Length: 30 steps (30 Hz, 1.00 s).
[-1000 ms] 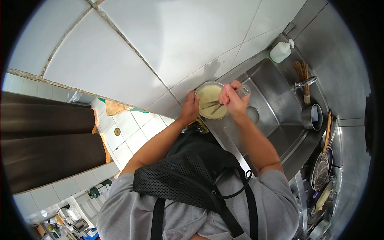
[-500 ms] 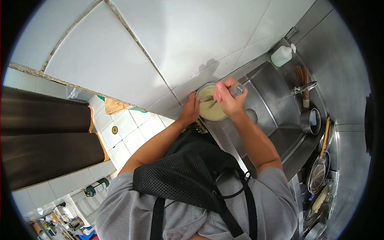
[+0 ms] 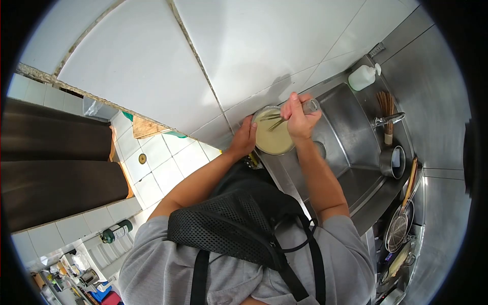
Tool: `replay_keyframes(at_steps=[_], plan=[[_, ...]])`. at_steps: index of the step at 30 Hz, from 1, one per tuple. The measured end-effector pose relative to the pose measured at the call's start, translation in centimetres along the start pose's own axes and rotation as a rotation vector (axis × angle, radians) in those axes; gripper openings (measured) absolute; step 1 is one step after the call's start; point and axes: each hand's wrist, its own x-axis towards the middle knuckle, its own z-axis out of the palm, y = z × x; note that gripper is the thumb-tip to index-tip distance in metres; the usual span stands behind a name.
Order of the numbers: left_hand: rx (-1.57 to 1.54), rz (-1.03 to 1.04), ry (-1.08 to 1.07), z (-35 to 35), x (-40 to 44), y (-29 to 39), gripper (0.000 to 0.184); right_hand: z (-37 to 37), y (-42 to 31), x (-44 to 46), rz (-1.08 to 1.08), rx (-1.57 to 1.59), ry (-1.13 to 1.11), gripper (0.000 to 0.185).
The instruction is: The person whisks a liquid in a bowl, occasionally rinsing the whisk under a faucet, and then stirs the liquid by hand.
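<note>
One steel sink (image 3: 338,114) by wht wall tiles (image 3: 269,40); R hand (image 3: 300,118) grip round whisk (image 3: 311,105), L hand (image 3: 245,137) holding bowl (image 3: 275,153).

A whisk (image 3: 277,123) slants into a round bowl (image 3: 275,154) of pale yellow liquid (image 3: 273,140).

A white-tiled wall (image 3: 274,40) rises beside a steel sink (image 3: 333,114). Dark panels (image 3: 61,188) border a pale tiled floor (image 3: 168,170).
</note>
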Motion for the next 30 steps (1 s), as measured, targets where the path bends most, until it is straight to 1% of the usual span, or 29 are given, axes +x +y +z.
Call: replay_keyframes(at_steps=[1, 2, 4, 5, 7, 8, 10, 11, 12, 14, 15, 17, 18, 20, 21, 22, 24, 25, 27, 28, 30], plan=[[0.002, -0.033, -0.011, 0.0, 0.0, 0.1, 0.035, -0.2, -0.2, -0.2, 0.000, -0.001, 0.001, 0.027], [0.003, -0.067, -0.024, -0.1, 0.0, 0.2, 0.034, -0.6, -0.5, -0.6, 0.073, 0.051, -0.087, 0.027], [-0.003, -0.059, -0.023, -0.1, 0.1, 0.3, 0.034, -1.8, -1.2, -1.1, 0.218, 0.149, -0.264, 0.027], [-0.006, -0.054, -0.020, -0.1, 0.0, 0.4, 0.034, -2.6, -1.7, -0.9, 0.221, 0.146, -0.263, 0.027], [-0.013, -0.040, -0.018, -0.2, 0.1, 0.6, 0.034, -4.0, -2.7, -0.2, 0.336, -0.009, -0.300, 0.028], [-0.016, -0.029, -0.021, -0.3, 0.0, 0.8, 0.034, -4.1, -2.6, 0.2, 0.340, -0.009, -0.304, 0.028], [-0.030, -0.048, -0.034, -0.3, 0.0, 0.5, 0.035, -3.8, -2.0, 1.5, 0.110, -0.156, -0.123, 0.029], [-0.043, -0.067, -0.053, -0.2, 0.0, 0.4, 0.035, -3.4, -1.6, 1.7, 0.059, -0.111, -0.044, 0.030], [-0.043, -0.069, -0.052, -0.3, -0.1, 0.4, 0.035, -2.9, -1.2, 1.4, 0.062, -0.111, -0.045, 0.030], [-0.033, -0.068, -0.052, -0.3, 0.0, 0.5, 0.034, -2.3, -0.6, 1.2, 0.059, 0.130, 0.026, 0.031], [-0.031, -0.069, -0.049, -0.4, 0.1, 0.6, 0.034, -2.4, -0.7, 1.1, 0.061, 0.132, 0.024, 0.031], [-0.017, -0.047, -0.055, -0.5, 0.1, 0.8, 0.034, -3.3, -1.5, 1.1, 0.253, 0.126, -0.108, 0.032], [-0.015, -0.049, -0.054, -0.5, 0.1, 0.9, 0.034, -3.9, -1.6, 1.6, 0.255, 0.128, -0.108, 0.032], [-0.010, -0.012, -0.042, -0.5, 0.2, 0.9, 0.034, -5.2, -1.7, 2.9, 0.145, 0.001, 0.084, 0.031], [-0.009, -0.013, -0.042, -0.5, 0.2, 0.9, 0.034, -5.5, -1.3, 3.2, 0.040, 0.020, 0.200, 0.031], [-0.019, -0.032, -0.041, -0.4, 0.1, 0.9, 0.034, -5.5, -0.6, 2.5, 0.041, 0.020, 0.199, 0.031], [-0.028, -0.052, -0.039, -0.3, 0.1, 0.9, 0.034, -5.0, 0.3, 1.1, 0.138, 0.218, 0.290, 0.031], [-0.034, -0.046, -0.032, -0.3, 0.1, 0.9, 0.034, -5.3, -0.2, 1.3, 0.140, 0.220, 0.290, 0.031], [-0.037, -0.047, -0.026, -0.3, -0.1, 0.7, 0.034, -6.1, -1.6, 1.9, 0.201, 0.074, 0.152, 0.032], [-0.041, -0.034, -0.031, -0.3, 0.0, 0.5, 0.034, -6.3, -1.2, 2.0, 0.205, 0.074, 0.156, 0.032], [-0.046, -0.018, -0.037, 0.0, 0.0, 0.3, 0.034, -6.3, -0.1, 2.8, 0.044, 0.087, 0.375, 0.032]])
